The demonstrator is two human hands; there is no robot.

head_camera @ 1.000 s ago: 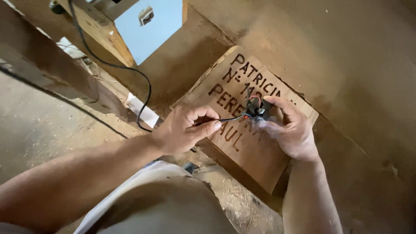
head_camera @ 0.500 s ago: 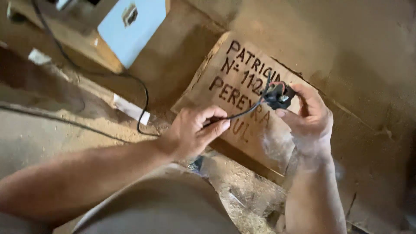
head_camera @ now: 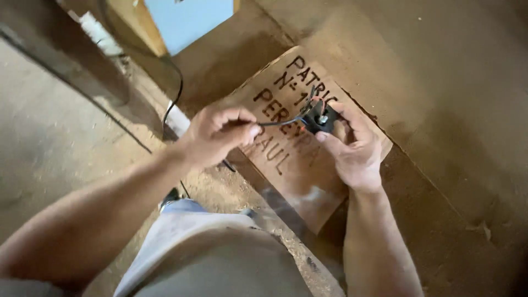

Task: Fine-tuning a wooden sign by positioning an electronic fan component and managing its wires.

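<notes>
Head cam view, looking straight down at two bare arms over a brown board bench. Going from the left: a dusty concrete floor (head_camera: 49,159), then a black cable (head_camera: 175,93) snaking past a white strip and up toward a light blue box (head_camera: 187,22) at the top edge. Next comes the left hand (head_camera: 217,135), fingers curled tight together and pinching a thin dark wire (head_camera: 280,121) between thumb and forefinger. That wire runs rightward, pretty much level, straight into a small black part (head_camera: 319,118) that looks like some kind of electrical fitting, chunky, dark, with a little metal screw or contact showing on its face. Hard to make out more, it's small. The right hand (head_camera: 352,154) is clamped on it, thumb below and fingers wrapped over the top, holding it up above a lettered cardboard sheet (head_camera: 291,165) lying on the bench (head_camera: 451,110).
</notes>
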